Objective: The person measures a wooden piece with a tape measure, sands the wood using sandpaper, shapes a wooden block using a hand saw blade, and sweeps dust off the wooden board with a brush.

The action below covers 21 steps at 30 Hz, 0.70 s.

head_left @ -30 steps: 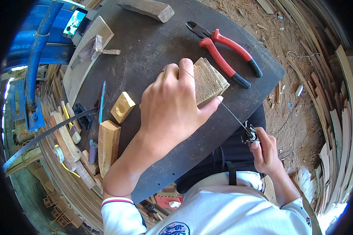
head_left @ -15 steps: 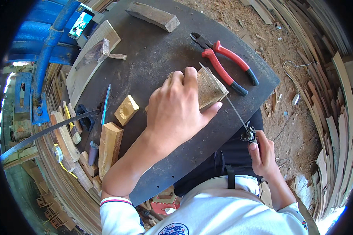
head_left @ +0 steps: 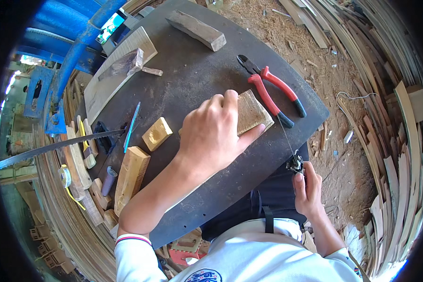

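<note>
My left hand (head_left: pixel 211 131) grips a pale wooden board (head_left: pixel 250 108), thumb on its near right edge and bent fingers over its top; my hand and forearm hide much of it. My right hand (head_left: pixel 307 188), below the desk's right edge, holds a small dark metal fitting (head_left: pixel 294 162) with a long, thin blade or rod (head_left: pixel 286 136) rising from it toward the board's right corner. Red-handled cutting pliers (head_left: pixel 277 98) lie just beyond the board. A small yellowish block (head_left: pixel 156 134) sits left of my left hand.
On the dark tabletop (head_left: pixel 230 188) are a loose offcut (head_left: pixel 195 28), a curved plank (head_left: pixel 103 94), a blue pen (head_left: pixel 131 127) and longer blocks (head_left: pixel 131 178). A saw blade (head_left: pixel 42 150) juts left. Blue metal framework (head_left: pixel 80 51) stands at upper left; wood strips (head_left: pixel 404 150) pile at right.
The thin blade, earlier lying along the board's right edge, now angles more steeply beside its corner toward the pliers. The whole view has shifted, with the far tabletop appearing lower.
</note>
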### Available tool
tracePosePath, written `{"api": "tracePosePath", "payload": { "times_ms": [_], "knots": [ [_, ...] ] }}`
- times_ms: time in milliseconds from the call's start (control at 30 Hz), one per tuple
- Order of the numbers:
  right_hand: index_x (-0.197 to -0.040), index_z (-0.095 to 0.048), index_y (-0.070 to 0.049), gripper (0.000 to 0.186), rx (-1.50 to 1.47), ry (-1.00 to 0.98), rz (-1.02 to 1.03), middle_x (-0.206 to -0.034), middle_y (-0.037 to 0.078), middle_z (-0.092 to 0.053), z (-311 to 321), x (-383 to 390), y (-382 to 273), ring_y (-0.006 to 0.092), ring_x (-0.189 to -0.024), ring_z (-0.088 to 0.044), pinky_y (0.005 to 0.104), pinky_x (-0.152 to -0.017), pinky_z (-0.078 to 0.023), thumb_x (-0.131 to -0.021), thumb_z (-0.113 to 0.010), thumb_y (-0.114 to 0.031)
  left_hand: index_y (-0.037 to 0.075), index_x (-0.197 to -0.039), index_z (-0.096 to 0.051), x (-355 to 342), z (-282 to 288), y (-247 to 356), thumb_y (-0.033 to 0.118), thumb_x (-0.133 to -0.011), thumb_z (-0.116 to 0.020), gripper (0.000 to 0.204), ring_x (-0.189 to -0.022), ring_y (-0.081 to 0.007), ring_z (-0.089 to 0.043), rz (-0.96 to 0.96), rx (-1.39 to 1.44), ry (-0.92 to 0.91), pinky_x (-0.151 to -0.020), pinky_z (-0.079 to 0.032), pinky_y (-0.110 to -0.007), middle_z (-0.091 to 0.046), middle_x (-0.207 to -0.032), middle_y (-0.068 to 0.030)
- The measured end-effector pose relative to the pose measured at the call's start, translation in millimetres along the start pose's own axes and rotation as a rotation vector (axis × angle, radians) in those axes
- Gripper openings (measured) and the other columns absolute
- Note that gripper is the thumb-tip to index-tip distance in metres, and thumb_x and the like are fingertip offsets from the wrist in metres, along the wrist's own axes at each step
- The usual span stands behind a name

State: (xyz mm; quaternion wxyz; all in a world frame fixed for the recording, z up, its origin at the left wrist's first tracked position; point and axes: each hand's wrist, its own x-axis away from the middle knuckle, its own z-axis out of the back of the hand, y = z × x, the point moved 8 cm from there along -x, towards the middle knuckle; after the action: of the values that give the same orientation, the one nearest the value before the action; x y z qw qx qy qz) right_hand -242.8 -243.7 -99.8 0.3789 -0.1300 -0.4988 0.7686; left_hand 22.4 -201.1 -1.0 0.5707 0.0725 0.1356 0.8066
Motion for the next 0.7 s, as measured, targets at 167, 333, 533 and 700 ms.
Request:
{"api": "tracePosePath", "payload": {
  "times_ms": [167, 333, 533, 700],
  "knots": [
    [-0.107, -0.057, 0.002, 0.044, -0.098, 0.065, 0.062, -0.063, 0.009, -0.054, -2.2, -5.3, -3.8, 0.0215, -0.055, -0.055, 0.0359, -0.056, -0.041, -0.112, -0.053, -0.042, -0.001, -0.12, -0.06, -3.0, 25.2, -10.5, 0.054, -0.093, -0.082, 0.065, -0.097, -0.0417, -0.077, -0.015, 0.275, 0.179, -0.079, -0.062, -0.049, -0.074, -0.103, -0.0239],
    [-0.098, -0.052, -0.001, 0.055, -0.155, 0.088, 0.14, -0.064, 0.002, -0.052, -11.0, -10.6, -14.4, 0.0088, -0.053, -0.047, 0.0267, -0.05, -0.036, -0.114, -0.046, -0.054, 0.0, -0.125, -0.06, 0.9, 50.0, -3.0, 0.041, -0.092, -0.086, 0.059, -0.09, -0.0321, -0.077, -0.217, 0.384, 0.453, -0.078, -0.06, -0.041, -0.073, -0.101, -0.0159],
    [-0.109, -0.058, 0.003, 0.043, -0.19, 0.024, 0.127, -0.064, 0.006, -0.055, -26.3, -17.2, -16.0, 0.0161, -0.056, -0.054, 0.0332, -0.056, -0.042, -0.112, -0.055, -0.04, -0.001, -0.13, -0.056, 13.6, 52.5, 1.3, 0.047, -0.088, -0.089, 0.072, -0.094, -0.0341, -0.076, -0.324, 0.472, 0.582, -0.08, -0.062, -0.042, -0.071, -0.109, -0.0171],
    [-0.108, -0.057, 0.003, 0.041, -0.167, 0.003, 0.119, -0.063, 0.008, -0.054, -32.9, -20.6, -16.4, 0.0182, -0.055, -0.053, 0.0347, -0.056, -0.042, -0.112, -0.055, -0.038, -0.001, -0.132, -0.054, 16.7, 44.1, 1.5, 0.044, -0.09, -0.088, 0.07, -0.096, -0.0317, -0.076, -0.366, 0.659, 0.56, -0.083, -0.061, -0.04, -0.071, -0.111, -0.0174]
  ]
}}
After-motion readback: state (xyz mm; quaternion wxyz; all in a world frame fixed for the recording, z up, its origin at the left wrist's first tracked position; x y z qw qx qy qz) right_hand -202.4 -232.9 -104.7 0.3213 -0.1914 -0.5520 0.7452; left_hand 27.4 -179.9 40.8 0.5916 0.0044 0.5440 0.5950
